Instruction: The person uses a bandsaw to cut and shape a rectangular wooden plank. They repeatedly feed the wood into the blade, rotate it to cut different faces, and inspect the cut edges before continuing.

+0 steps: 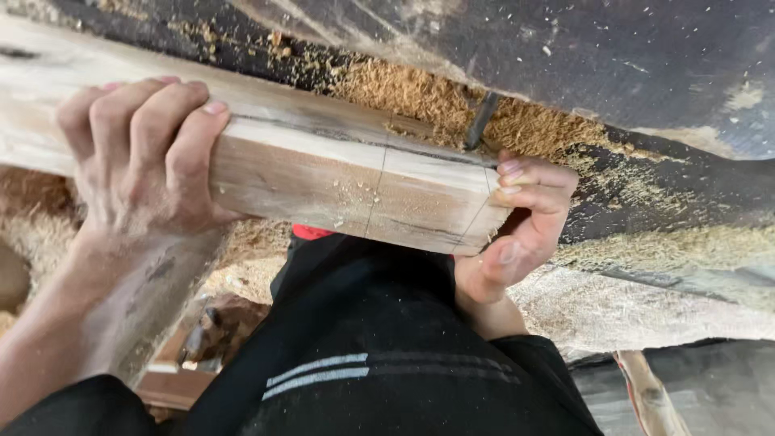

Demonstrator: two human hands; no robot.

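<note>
Hands pin it steady: your left hand (145,161) has fingers clamped over the wooden beam (339,182), your right hand (517,230) wraps its pencil-marked end.

There is a single view, taken from a camera worn on the person's head. It looks steeply down and slightly forward over the person's own dark-trousered legs (363,355), which fill the lower middle of the frame. It sits close to the work: the pale squared wooden beam with pencil lines (339,182) crosses the upper left to the centre, with the left hand (145,161) and the right hand (517,226) large on either side. Beyond lies the dark, sawdust-strewn machine table (613,73). No second view shares the scene.
</note>
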